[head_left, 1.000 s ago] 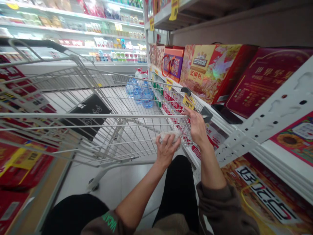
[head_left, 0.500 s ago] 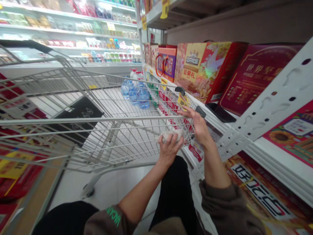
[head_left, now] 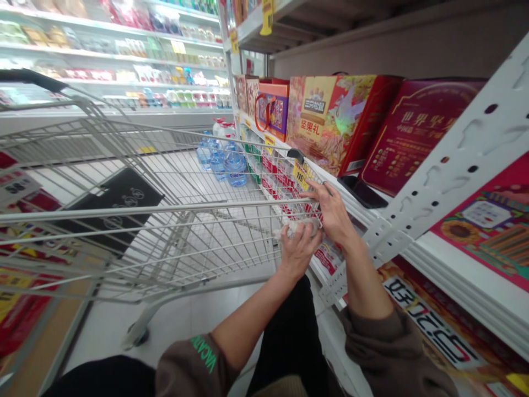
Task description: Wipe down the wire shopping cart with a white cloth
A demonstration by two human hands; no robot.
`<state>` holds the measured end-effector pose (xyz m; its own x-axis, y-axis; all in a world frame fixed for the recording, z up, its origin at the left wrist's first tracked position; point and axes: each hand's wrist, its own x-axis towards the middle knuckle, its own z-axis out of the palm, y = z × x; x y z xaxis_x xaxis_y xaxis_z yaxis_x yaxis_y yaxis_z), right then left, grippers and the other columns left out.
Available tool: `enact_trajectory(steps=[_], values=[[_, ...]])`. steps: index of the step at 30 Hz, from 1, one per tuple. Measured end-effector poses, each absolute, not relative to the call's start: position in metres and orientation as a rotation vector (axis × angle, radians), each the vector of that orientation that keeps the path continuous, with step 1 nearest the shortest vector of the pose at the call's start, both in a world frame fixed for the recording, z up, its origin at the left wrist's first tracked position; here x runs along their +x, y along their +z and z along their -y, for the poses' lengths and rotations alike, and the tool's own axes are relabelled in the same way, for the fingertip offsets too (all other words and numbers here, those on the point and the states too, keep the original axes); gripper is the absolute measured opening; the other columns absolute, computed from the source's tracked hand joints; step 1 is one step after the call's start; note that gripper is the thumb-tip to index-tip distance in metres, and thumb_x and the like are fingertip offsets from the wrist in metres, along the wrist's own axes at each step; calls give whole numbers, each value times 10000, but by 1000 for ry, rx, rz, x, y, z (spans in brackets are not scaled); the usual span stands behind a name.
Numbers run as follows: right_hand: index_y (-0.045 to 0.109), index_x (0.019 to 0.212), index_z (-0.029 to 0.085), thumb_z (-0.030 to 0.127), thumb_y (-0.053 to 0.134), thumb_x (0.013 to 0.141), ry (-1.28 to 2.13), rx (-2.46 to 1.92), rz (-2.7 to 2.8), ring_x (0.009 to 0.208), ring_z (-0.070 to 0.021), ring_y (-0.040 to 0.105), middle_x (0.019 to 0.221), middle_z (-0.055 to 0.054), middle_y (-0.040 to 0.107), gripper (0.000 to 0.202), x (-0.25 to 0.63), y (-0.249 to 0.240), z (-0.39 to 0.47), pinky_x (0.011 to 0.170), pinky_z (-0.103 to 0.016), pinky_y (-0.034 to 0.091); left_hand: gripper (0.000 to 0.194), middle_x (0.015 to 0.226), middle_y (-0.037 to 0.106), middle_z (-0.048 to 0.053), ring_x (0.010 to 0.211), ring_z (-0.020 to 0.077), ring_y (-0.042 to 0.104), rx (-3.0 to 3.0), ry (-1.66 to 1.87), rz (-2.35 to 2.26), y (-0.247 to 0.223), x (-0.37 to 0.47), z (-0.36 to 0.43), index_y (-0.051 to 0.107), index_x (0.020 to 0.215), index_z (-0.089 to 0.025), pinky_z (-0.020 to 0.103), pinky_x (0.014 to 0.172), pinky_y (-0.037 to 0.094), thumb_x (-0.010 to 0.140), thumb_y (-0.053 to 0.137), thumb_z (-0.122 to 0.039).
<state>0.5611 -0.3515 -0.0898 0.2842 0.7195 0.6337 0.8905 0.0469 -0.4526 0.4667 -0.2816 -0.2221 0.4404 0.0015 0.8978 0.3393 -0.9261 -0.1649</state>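
A wire shopping cart (head_left: 165, 209) stretches across the view, its front end close to me. My left hand (head_left: 298, 255) is closed round a crumpled whitish cloth (head_left: 294, 227), pressed against the wires near the front corner. Beside it, my right hand (head_left: 335, 216) grips the cart's front corner, fingers bent over the top rim just behind the black corner bumper (head_left: 296, 156). A black panel with white printing (head_left: 119, 207) lies at the cart's other end.
Shelves with gift boxes (head_left: 330, 121) run along the right, behind a white perforated upright (head_left: 442, 160). Blue water bottles (head_left: 233, 165) stand on the floor ahead. A chilled display (head_left: 124, 60) fills the back. Red packages (head_left: 33, 314) sit at the left.
My left hand with the cloth has slid slightly right along the wires, closer to my right hand. The whole view has shifted a little; my right hand stays at the cart's corner.
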Motion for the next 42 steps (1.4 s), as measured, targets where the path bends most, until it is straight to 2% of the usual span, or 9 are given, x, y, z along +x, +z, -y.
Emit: enact_trajectory(steps=[4,9,12,17,20,25,28,34,42], values=[[440,1527,370,528,81,1080,-317,-1699,1432,1367,-191,610,1271,-15,772,595,566,-92,349,1316,-618,177,151,1177,757,42,1161,241,636,-2404,-1548,234,-212,482,284,731,1109,-297,581,1202,280,995,639,-260],[520,1474,325,541,100,1076,-300,-1724,1429,1331,-199,632,1290,-42,763,616,567,-109,344,1278,-573,319,183,1186,746,39,1208,249,625,-2494,-1465,156,-227,486,284,736,1074,-286,533,1192,324,975,622,-182],[513,1474,338,498,89,1084,-309,-1680,1408,1384,-181,594,1384,-31,716,598,567,-118,352,1289,-553,308,143,1192,740,33,1170,221,624,-2468,-1450,198,-241,475,286,721,1080,-277,537,1211,283,975,653,-207],[468,1504,363,456,66,1081,-379,-1661,1383,1565,-184,382,1586,-5,547,591,567,-142,366,1328,-601,162,230,1191,740,25,1160,206,613,-2463,-1416,267,-250,450,282,705,1165,-301,533,1226,235,963,678,-195],[393,1556,373,465,82,1076,-379,-1663,1391,1616,-205,275,1664,-3,441,579,564,-155,368,1323,-630,138,275,1181,745,26,1140,204,623,-2456,-1421,293,-250,442,277,707,1181,-317,523,1217,251,943,701,-180],[403,1559,359,481,73,1062,-424,-1531,1310,1592,-244,331,1658,-34,443,610,553,-175,365,1299,-639,240,225,1195,746,26,1154,211,630,-2421,-1458,298,-245,461,280,697,1191,-335,541,1213,283,978,676,-264],[441,1540,328,462,105,1061,-455,-1452,1240,1546,-261,409,1618,-67,486,601,549,-189,366,1274,-618,316,189,1222,736,-3,1157,186,637,-2454,-1391,166,-246,464,277,696,1151,-356,486,1189,348,992,651,-266],[590,1402,272,458,161,1063,-442,-1453,987,1376,-260,570,1415,-107,634,577,559,-221,372,1194,-556,426,322,1193,743,-2,1126,184,648,-2456,-1410,326,-262,415,250,659,1243,-376,481,1184,324,976,667,-197],[584,1379,238,511,112,1058,-332,-1470,783,1347,-252,571,1402,-130,633,633,547,-239,358,1189,-552,406,219,1224,730,5,1159,198,628,-2503,-1433,248,-253,464,280,685,1177,-343,479,1174,342,979,668,-250]])
